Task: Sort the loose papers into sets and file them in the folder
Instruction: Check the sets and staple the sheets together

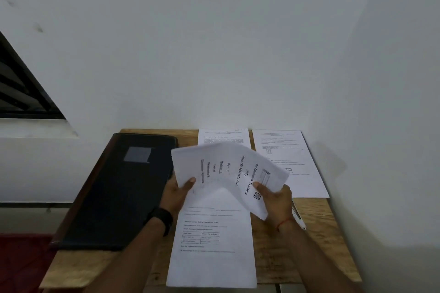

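A bent sheaf (pixel 228 169) is held above the table (pixel 328 245), pinched at its near edge by the left hand (pixel 177 194) and gripped at its near corner by the right hand (pixel 273 197). The closed black folder (pixel 123 192) is laid at 9 o'clock of the sheaf. A printed sheet (pixel 214 245) is spread at 6 o'clock, a second sheet (pixel 222 137) at 12, a third sheet (pixel 295 162) at 2. A pen (pixel 298 216) is seen at 4 o'clock, just beside the right wrist.

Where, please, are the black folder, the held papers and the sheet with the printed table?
black folder (pixel 114 197): head view, cover's middle.
held papers (pixel 226 166): head view, printed top page.
sheet with the printed table (pixel 212 266): head view, blank lower part.
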